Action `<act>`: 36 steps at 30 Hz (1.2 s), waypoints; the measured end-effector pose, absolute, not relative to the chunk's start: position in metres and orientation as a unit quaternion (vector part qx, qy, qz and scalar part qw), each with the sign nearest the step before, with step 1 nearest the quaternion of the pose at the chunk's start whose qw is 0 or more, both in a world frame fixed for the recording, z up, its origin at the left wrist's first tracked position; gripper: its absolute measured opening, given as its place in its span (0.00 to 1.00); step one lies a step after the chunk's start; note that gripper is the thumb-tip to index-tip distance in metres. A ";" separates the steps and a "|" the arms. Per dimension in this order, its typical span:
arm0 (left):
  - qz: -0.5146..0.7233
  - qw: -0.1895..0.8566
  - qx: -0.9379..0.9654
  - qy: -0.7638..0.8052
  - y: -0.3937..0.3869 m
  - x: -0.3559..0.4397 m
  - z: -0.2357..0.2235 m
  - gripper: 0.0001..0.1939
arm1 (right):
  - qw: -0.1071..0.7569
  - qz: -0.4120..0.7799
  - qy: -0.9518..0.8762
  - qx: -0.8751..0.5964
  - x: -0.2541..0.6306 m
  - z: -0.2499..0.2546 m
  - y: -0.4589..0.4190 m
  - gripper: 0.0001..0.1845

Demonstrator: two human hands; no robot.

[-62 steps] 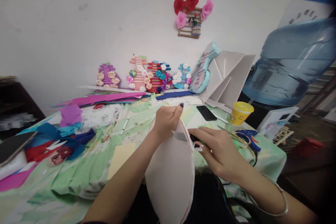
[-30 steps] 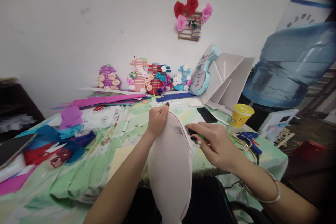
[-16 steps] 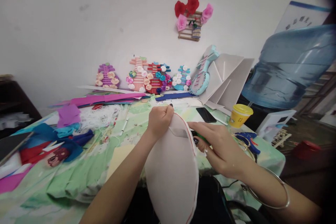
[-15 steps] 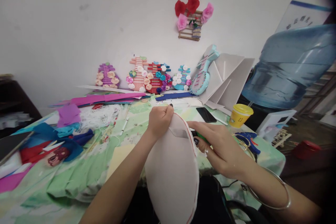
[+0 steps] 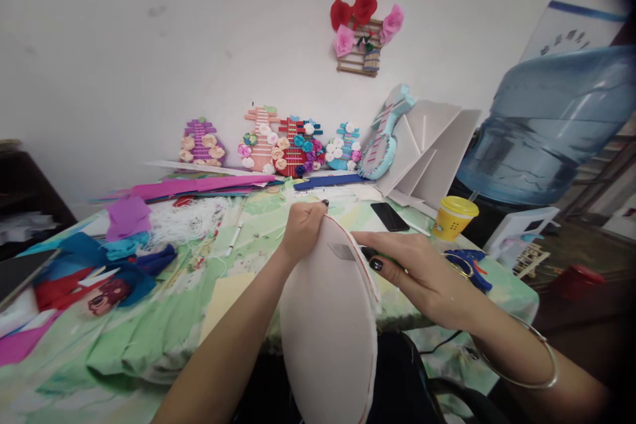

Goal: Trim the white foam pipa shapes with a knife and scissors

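Observation:
My left hand [image 5: 305, 228] is closed on the top end of a white foam board [image 5: 328, 324], which is rounded and stands tilted in front of me. A red line runs along its right edge, where a strip is partly cut away. In my right hand [image 5: 420, 271] is a utility knife [image 5: 342, 252]; its blade lies across the board near the upper right edge, and the fingers mostly cover its dark and green handle. The board's lower end runs out of the picture.
A black phone [image 5: 390, 216], a yellow cup [image 5: 454, 217] and blue-handled scissors [image 5: 470, 268] lie to the right on the green cloth [image 5: 163, 331]. Felt scraps [image 5: 84, 265] and white string [image 5: 186, 222] are at left. Flower-decorated lutes [image 5: 293, 146] and foam boards [image 5: 427, 146] lean against the wall.
The knife blade has shifted slightly down and right along the board's edge. The strip at the right edge now stands further apart from the board. My left hand stays at the top.

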State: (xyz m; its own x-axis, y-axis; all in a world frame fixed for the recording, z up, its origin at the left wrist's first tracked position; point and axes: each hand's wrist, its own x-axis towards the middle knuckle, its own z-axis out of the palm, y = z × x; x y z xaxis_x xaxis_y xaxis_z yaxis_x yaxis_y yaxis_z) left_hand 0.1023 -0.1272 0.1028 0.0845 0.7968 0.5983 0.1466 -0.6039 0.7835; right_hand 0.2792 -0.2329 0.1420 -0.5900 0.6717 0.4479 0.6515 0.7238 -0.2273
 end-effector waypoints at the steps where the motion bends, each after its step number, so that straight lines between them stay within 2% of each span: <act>1: 0.581 0.280 0.681 0.347 -0.127 0.102 0.103 0.17 | 0.259 0.023 -0.892 -0.371 0.280 0.142 -0.232 0.20; 9: 0.575 0.251 0.691 0.359 -0.127 0.102 0.102 0.18 | 0.257 0.059 -0.896 -0.358 0.286 0.139 -0.227 0.21; 17: 0.535 0.152 0.734 0.389 -0.130 0.106 0.109 0.20 | 0.246 0.013 -0.883 -0.399 0.282 0.142 -0.229 0.16; 22: 0.540 0.158 0.732 0.384 -0.130 0.107 0.109 0.20 | 0.247 0.045 -0.890 -0.380 0.277 0.145 -0.230 0.14; 29: 0.570 0.242 0.708 0.341 -0.131 0.103 0.111 0.20 | 0.273 0.084 -0.895 -0.343 0.282 0.146 -0.222 0.19; 36: 0.572 0.235 0.706 0.345 -0.128 0.104 0.109 0.20 | 0.264 0.083 -0.893 -0.355 0.291 0.142 -0.212 0.19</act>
